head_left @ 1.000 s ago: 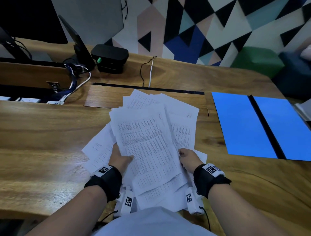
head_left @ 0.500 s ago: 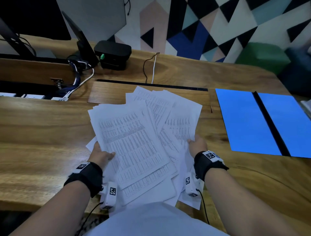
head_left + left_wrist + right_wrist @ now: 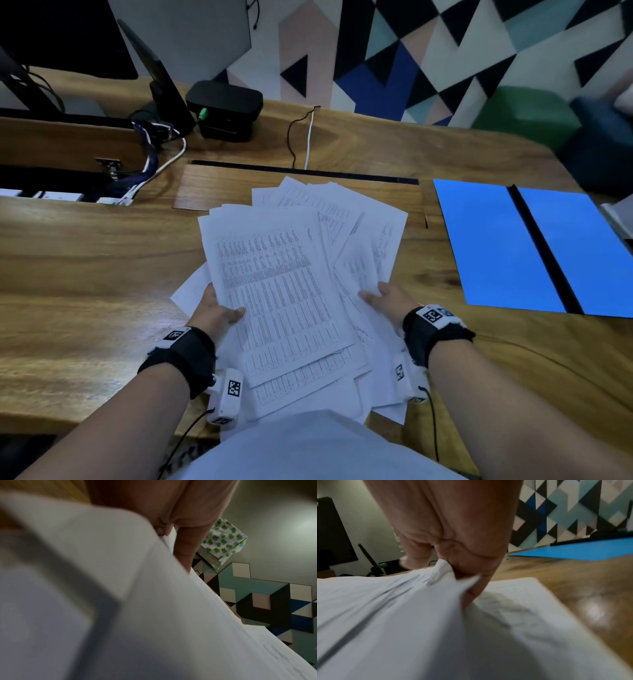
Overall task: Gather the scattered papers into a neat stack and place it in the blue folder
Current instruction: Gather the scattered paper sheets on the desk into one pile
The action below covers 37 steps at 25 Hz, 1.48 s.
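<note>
Holding fanned papers (both hands), blue folder nearby.

A loose, fanned pile of printed papers fills the centre of the frame, held at both sides. The left hand grips the pile's left edge, thumb lying on the top sheet; the right hand holds the right edge, thumb on top too. Both wrists wear black bands with white tagged blocks. At the right of the frame the blue folder lies open and flat on the wooden desk, well apart from the pile. A black box and tangled cables sit at the upper left.
</note>
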Available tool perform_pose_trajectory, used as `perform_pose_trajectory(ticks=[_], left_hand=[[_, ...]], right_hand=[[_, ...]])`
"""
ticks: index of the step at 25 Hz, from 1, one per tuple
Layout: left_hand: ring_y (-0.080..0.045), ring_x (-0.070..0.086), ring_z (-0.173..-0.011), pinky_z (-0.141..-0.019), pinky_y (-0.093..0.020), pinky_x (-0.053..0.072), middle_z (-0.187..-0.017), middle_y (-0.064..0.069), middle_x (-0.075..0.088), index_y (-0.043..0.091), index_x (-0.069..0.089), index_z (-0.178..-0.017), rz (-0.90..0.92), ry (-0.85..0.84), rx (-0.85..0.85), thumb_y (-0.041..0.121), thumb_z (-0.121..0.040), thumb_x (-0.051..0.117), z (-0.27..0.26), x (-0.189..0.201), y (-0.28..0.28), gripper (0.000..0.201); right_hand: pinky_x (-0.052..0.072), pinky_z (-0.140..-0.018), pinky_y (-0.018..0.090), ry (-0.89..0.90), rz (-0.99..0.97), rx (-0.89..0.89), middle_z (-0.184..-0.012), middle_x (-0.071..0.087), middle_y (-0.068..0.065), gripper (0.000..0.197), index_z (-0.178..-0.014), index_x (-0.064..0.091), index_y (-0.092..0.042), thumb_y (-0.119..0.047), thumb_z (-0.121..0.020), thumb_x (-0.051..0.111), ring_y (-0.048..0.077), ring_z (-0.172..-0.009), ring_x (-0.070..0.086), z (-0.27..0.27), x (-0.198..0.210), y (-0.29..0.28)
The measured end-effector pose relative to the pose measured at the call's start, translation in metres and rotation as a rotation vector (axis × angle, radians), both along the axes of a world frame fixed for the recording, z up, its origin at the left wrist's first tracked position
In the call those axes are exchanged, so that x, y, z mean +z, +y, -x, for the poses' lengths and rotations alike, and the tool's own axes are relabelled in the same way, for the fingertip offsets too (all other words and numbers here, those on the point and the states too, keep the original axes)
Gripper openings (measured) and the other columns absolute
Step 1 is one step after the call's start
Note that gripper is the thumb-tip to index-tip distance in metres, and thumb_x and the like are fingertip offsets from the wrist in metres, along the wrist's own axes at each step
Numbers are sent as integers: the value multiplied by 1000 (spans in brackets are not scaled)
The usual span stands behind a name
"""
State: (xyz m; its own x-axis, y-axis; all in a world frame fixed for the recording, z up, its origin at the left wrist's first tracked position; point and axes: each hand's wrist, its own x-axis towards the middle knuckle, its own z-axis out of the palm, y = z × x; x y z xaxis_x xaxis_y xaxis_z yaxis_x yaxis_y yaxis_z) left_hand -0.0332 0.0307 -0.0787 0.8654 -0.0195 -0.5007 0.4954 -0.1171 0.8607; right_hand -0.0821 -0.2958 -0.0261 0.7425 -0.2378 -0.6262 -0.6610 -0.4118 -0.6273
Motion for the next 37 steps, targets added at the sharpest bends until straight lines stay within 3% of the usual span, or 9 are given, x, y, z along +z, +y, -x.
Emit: perform_pose_trajectory(ticks=[5,8,13,16,19,27,31,34,37], left_hand=[[-33,56,-119,-102,-54,43,-128,-12,60,15,41,-134,23,-15,2,-12,-79,62,-2,-2,-5,65],[-32,55,-117,-103,-51,43,-127,-11,59,13,42,-134,39,-9,33,-15,-79,60,-3,-2,-4,64],[-33,55,-117,-101,-48,44,-122,-11,59,12,42,-133,9,17,53,-14,-79,59,-2,0,-6,62],[-31,56,-111,-93,-42,47,-119,-9,59,16,40,-134,-21,2,50,-12,-81,58,0,5,-12,63],[-30,56,-109,-87,-39,47,-118,-8,59,19,40,-134,-28,-4,53,-12,-82,55,4,9,-15,63],[-34,58,-109,-86,-39,48,-118,-13,59,17,41,-133,-22,-18,58,-14,-81,54,8,19,-20,63],[-33,59,-107,-76,-34,50,-117,-13,60,16,43,-131,13,-22,42,-13,-81,53,9,27,-29,59],[-31,60,-105,-80,-36,51,-120,-13,61,14,45,-131,6,2,61,6,-88,51,4,29,-34,45],[-25,57,-118,-102,-48,43,-131,0,59,28,46,-135,100,63,93,69,-81,49,2,28,-31,68]], right_hand=[[41,-107,39,-44,72,82,-139,52,8,78,-137,43,-6,-22,-70,80,26,-125,52,9,-15,3],[45,-103,40,-157,168,-39,-131,59,7,58,-135,49,-9,-17,-81,70,27,-117,58,9,13,-17],[53,-79,40,-160,735,75,-102,67,14,29,-116,62,-16,-24,-91,52,34,-93,62,10,80,-47],[41,-64,33,-261,901,-11,-83,60,14,15,-95,61,-8,-16,-90,50,33,-75,53,9,111,-51],[34,-65,33,-371,950,-80,-86,60,19,6,-82,52,-9,-8,-87,49,38,-86,57,7,138,-52],[40,-84,41,-755,934,-475,-114,63,23,24,-104,57,0,-4,-85,42,41,-106,55,5,195,-47],[36,-83,39,-738,752,-353,-111,62,30,24,-106,57,4,-7,-88,46,42,-105,55,-9,172,-23],[43,-83,41,-528,587,-225,-113,61,32,26,-109,57,5,-12,-92,48,44,-106,56,-16,102,8],[45,-88,37,-370,422,-187,-121,61,25,29,-114,57,4,-15,-93,49,39,-111,57,-9,39,37]])
